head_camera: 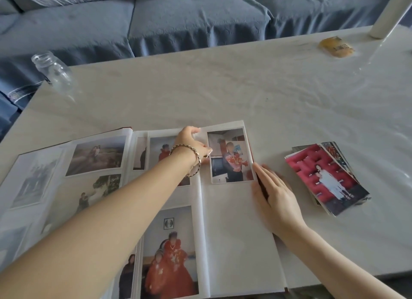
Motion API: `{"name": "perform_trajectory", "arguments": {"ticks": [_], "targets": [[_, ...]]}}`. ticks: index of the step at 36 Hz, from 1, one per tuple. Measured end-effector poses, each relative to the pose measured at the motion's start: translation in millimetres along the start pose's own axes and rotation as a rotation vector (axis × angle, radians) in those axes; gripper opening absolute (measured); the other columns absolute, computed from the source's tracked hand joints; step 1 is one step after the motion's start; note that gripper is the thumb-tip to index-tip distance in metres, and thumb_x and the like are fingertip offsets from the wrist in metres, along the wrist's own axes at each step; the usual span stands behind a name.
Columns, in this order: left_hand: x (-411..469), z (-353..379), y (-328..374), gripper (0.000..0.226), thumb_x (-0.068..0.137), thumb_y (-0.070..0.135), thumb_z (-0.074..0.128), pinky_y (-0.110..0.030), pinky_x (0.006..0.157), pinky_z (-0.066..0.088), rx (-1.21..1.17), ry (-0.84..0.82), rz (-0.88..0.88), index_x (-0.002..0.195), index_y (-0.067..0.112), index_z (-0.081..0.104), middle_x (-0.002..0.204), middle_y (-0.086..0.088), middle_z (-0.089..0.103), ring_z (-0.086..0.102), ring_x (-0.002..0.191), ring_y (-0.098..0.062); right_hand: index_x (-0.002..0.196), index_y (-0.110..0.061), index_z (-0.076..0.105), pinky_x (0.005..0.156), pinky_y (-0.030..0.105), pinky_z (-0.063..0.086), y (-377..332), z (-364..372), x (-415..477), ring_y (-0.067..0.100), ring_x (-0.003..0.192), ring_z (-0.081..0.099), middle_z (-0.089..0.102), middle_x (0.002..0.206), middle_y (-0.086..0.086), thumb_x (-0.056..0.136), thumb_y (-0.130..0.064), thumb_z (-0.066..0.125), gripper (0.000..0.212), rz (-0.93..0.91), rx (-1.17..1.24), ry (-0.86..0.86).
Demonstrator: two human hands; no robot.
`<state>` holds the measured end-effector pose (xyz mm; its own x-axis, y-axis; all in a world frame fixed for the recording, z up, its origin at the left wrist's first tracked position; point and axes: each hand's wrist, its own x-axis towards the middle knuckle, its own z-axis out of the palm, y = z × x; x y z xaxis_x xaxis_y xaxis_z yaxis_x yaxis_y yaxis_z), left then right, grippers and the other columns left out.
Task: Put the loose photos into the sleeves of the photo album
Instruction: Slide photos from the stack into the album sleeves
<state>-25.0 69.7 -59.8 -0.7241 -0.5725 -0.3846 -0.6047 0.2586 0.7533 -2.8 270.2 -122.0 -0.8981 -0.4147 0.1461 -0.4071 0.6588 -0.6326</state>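
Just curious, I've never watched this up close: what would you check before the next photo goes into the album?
1. Photo inside the upper sleeve: ok, slightly tilted.
2. Left hand pinching that sleeve's top edge: ok.
3. Right hand flat on the album, at its right edge: ok.
4. Lower sleeve free: ok.
5. Stack of loose photos lying right of the album: ok.
6. Photo pushed fully home: cannot tell.

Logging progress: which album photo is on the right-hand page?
The upright photo of a figure holding red flowers, between the left hand and right hand; the others lie left of the fold.
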Motion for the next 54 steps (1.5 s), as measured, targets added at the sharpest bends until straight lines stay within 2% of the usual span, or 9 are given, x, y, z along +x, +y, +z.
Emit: {"name": "perform_trajectory", "arguments": {"ticks": [10,16,22,33,39,43,46,49,54], "targets": [[-14,1,-2,0.007,0.088,0.008,0.057,-0.033,0.072,0.058,0.064,0.082,0.101,0.090,0.008,0.064,0.080,-0.009,0.068,0.068,0.080,-0.028,0.135,-0.014,0.049,0.107,0.018,0.017,1,0,0,0.014,0.132,0.037,0.051,0.137,-0.001,0.089,-0.032,0.037,0.051,0.001,-0.019,-0.010],[-30,9,-9,0.025,0.081,0.013,0.065,-0.043,0.077,0.056,0.151,0.085,0.135,0.060,0.018,0.053,0.071,-0.012,0.058,0.063,0.070,-0.028,0.135,-0.015,0.049,0.107,0.019,0.018,1,0,0,0.011,0.132,0.035,0.051,0.137,-0.002,0.090,-0.040,0.031,0.055,0.004,-0.022,-0.011],[-33,10,-14,0.036,0.082,0.012,0.068,-0.022,0.075,0.041,0.248,0.117,0.161,0.116,0.013,0.055,0.092,-0.003,0.068,0.059,0.087,-0.017,0.135,-0.015,0.049,0.107,0.021,0.020,-2,-1,0,0.014,0.132,0.037,0.052,0.136,-0.002,0.085,-0.047,0.023,0.065,0.018,-0.013,-0.016],[-45,7,-26,0.028,0.095,0.004,0.041,-0.033,0.081,0.049,0.481,0.109,0.445,0.118,0.011,0.056,0.104,-0.009,0.065,0.060,0.095,-0.025,0.133,-0.010,0.051,0.105,0.017,0.017,-4,-7,-1,0.019,0.132,0.038,0.052,0.135,0.001,0.095,-0.020,0.044,0.039,0.014,-0.017,-0.059],[-69,4,-48,0.043,0.098,0.013,0.038,-0.029,0.113,0.018,0.909,0.024,0.595,0.140,0.019,0.034,0.153,-0.003,0.016,0.012,0.142,-0.019,0.114,-0.001,0.063,0.108,0.039,0.032,-3,-28,0,0.032,0.119,0.053,0.060,0.123,0.017,0.085,-0.015,0.040,0.039,-0.188,-0.202,0.071],[-85,-9,-62,0.052,0.097,0.019,0.034,-0.033,0.115,0.002,1.013,-0.041,0.583,0.146,0.027,0.021,0.157,0.008,0.002,-0.009,0.144,-0.013,0.119,-0.002,0.059,0.108,0.050,0.026,18,-57,0,0.040,0.126,0.045,0.054,0.129,0.023,0.078,-0.020,0.059,0.045,0.006,-0.321,0.134],[-88,-19,-76,0.046,0.095,0.025,0.028,-0.032,0.113,0.007,0.919,-0.020,0.621,0.140,0.025,0.038,0.156,0.008,0.015,0.003,0.144,-0.011,0.128,-0.007,0.051,0.107,0.042,0.029,30,-79,1,0.033,0.128,0.040,0.051,0.132,0.016,0.088,-0.037,0.053,0.050,0.230,-0.430,-0.027],[-83,-25,-84,0.035,0.079,0.016,0.049,-0.041,0.100,0.034,0.851,0.019,0.701,0.108,0.018,0.068,0.134,-0.003,0.054,0.046,0.129,-0.024,0.129,-0.009,0.052,0.099,0.036,0.034,38,-89,0,0.028,0.126,0.043,0.051,0.132,0.010,0.091,-0.037,0.051,0.047,0.226,-0.536,-0.135],[-78,-25,-91,0.019,0.069,0.004,0.066,-0.045,0.081,0.049,0.749,0.093,0.850,0.083,0.017,0.072,0.110,-0.007,0.068,0.064,0.105,-0.028,0.107,-0.010,0.063,0.079,0.032,0.037,34,-95,0,0.026,0.111,0.052,0.059,0.115,0.005,0.096,-0.032,0.042,0.032,0.153,-0.572,-0.148]]}}
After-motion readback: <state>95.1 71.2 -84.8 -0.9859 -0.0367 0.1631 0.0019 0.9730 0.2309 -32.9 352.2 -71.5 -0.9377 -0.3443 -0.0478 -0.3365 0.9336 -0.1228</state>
